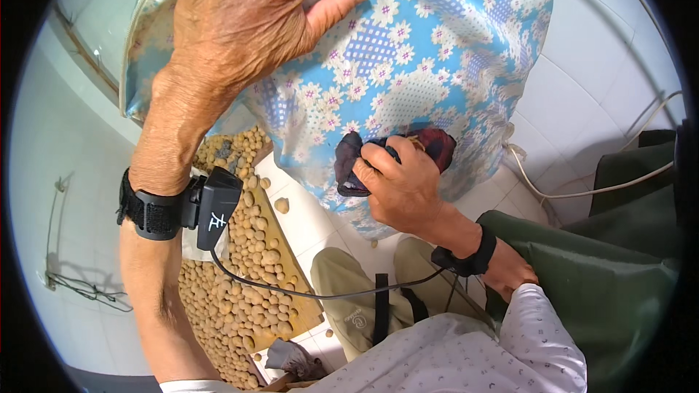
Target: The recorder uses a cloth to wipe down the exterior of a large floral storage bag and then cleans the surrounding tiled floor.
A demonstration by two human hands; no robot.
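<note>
A light-blue cloth cover (pixel 415 71) with white daisies and a zipped edge hangs in front of me. My left hand (pixel 248 8) lies spread on its upper left part, thumb pointing right; some fingertips run out of the picture at the top. My right hand (pixel 401 180) grips a bunched dark cloth (pixel 350 161) with a dark red plaid part and holds it against the lower part of the cover. What lies under the cover is hidden. Each wrist wears a black strap, and a black cable runs between them.
Many small potatoes (pixel 256 295) lie on a yellowish board at lower left, a few on the white floor tiles (pixel 303 218). A grey cloth (pixel 292 357) is near my feet. Dark green fabric (pixel 579 284) stands at right, with a white cord (pixel 590 195) above it.
</note>
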